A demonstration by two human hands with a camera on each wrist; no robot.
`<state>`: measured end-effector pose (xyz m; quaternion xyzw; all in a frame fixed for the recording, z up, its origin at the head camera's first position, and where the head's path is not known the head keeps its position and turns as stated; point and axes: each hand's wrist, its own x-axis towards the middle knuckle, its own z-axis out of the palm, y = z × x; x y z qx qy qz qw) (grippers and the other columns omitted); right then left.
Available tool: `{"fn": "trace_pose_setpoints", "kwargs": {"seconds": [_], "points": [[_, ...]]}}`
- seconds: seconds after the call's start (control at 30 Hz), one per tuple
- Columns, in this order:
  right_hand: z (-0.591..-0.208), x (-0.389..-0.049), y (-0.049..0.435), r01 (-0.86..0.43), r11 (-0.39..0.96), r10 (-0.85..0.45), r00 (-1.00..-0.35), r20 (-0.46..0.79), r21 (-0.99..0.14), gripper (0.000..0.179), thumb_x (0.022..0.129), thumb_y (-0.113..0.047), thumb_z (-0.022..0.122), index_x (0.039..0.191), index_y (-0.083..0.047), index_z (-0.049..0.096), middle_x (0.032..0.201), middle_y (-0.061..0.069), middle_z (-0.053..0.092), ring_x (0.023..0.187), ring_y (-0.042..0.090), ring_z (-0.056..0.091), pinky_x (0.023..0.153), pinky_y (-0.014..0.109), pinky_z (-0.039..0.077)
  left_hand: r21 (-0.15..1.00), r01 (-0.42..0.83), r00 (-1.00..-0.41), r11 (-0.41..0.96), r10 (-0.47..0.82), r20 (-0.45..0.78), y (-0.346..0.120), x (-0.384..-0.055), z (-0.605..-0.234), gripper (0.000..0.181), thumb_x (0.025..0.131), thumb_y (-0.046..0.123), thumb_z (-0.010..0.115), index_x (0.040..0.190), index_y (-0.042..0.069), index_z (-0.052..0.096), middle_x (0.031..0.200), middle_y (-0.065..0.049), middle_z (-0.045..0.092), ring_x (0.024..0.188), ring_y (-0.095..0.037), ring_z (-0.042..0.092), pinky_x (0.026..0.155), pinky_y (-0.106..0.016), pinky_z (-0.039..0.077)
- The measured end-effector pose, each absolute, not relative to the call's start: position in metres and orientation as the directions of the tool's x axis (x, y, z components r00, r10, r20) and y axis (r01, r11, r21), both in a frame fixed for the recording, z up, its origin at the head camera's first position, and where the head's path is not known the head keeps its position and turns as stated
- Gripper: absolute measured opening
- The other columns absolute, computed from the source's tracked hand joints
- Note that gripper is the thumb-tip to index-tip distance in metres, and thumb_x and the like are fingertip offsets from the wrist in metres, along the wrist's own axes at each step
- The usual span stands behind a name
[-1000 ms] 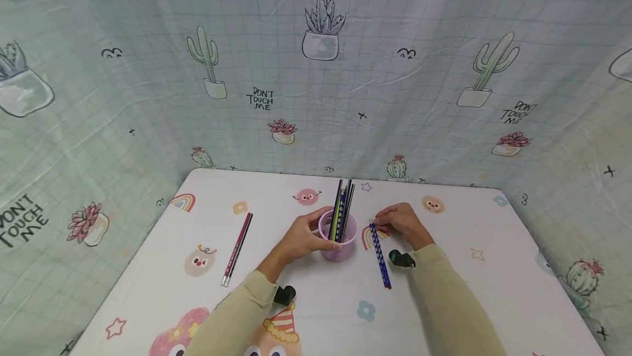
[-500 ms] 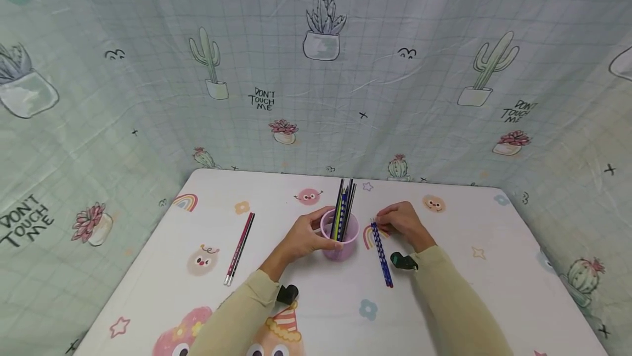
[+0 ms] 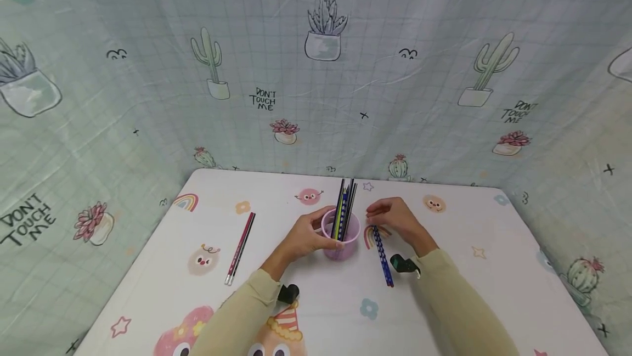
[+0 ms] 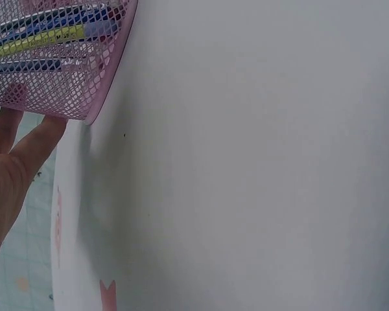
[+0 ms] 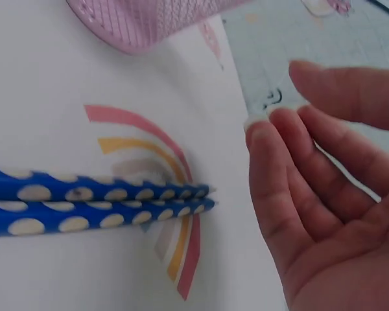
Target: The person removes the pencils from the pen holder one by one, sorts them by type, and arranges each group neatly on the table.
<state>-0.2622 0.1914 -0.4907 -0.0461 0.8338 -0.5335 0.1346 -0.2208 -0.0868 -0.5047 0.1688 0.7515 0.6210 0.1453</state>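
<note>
My left hand (image 3: 306, 236) holds a pink mesh pencil cup (image 3: 339, 253), thumb at the near side and fingers behind it. Upright in the cup stand several dark pencils (image 3: 348, 208), one blue with white dots, and a yellow-green pen (image 4: 48, 40) seen through the mesh in the left wrist view. Right of the cup, two blue dotted pencils (image 3: 383, 260) lie side by side, tips pointing away. Just beyond those tips is my right hand (image 3: 399, 220). In the right wrist view its thumb (image 5: 343, 94) stands apart from the fingers, with nothing between them.
A red pencil (image 3: 240, 245) and a black pencil (image 3: 245, 247) lie together at the left of the white table (image 3: 326, 312), which bears printed cartoons. Patterned cloth (image 3: 276, 65) walls the back and sides. A small black device (image 3: 404, 264) sits at each wrist.
My right hand has come off the tips of the blue dotted pencils and moved slightly away and left, its fingers loosening. The left hand keeps its hold on the cup.
</note>
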Motion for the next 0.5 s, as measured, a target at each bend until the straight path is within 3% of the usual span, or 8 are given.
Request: {"fn": "trace_pose_setpoints", "kwargs": {"seconds": [0.1,0.27,0.37,0.5], "points": [[-0.489,-0.255,0.189,-0.022,0.415,-0.345,-0.929,-0.135,-0.91,0.042,0.088,-0.005,0.077,0.127,0.008,0.067,0.12,0.021,0.074,0.102,0.019,0.073,0.087,0.024,0.059,0.985,0.083,-0.896,0.153,0.444,0.007,-0.087,-0.221,-0.505,0.083,0.075,0.009,0.094,0.147,0.028,0.058,0.145,-0.001,0.065,0.132,-0.023,0.064,0.108,-0.04,0.056],[-0.486,-0.242,0.181,-0.124,0.362,-0.523,-0.848,-0.091,-0.924,0.06,0.085,-0.007,0.08,0.141,0.002,0.058,0.137,0.022,0.066,0.125,0.036,0.065,0.102,0.041,0.059,0.982,0.086,-0.897,0.165,0.441,0.004,-0.088,-0.22,-0.504,0.081,0.076,0.011,0.094,0.146,0.03,0.058,0.145,0.001,0.065,0.134,-0.023,0.062,0.109,-0.041,0.055],[-0.486,-0.233,0.174,-0.143,0.318,-0.569,-0.82,-0.068,-0.937,0.07,0.083,-0.005,0.082,0.147,-0.001,0.052,0.143,0.021,0.061,0.135,0.041,0.058,0.111,0.052,0.052,0.98,0.088,-0.898,0.178,0.44,0.001,-0.088,-0.219,-0.503,0.081,0.076,0.013,0.094,0.146,0.03,0.058,0.145,0.002,0.065,0.136,-0.023,0.061,0.112,-0.043,0.053],[-0.492,-0.224,0.162,-0.165,0.289,-0.559,-0.828,-0.027,-0.943,0.082,0.078,-0.004,0.086,0.15,-0.005,0.047,0.148,0.018,0.056,0.142,0.04,0.051,0.116,0.059,0.045,0.979,0.101,-0.894,0.18,0.448,0.01,-0.087,-0.218,-0.502,0.081,0.077,0.012,0.093,0.147,0.029,0.057,0.146,0.002,0.064,0.136,-0.023,0.061,0.112,-0.043,0.052]]}}
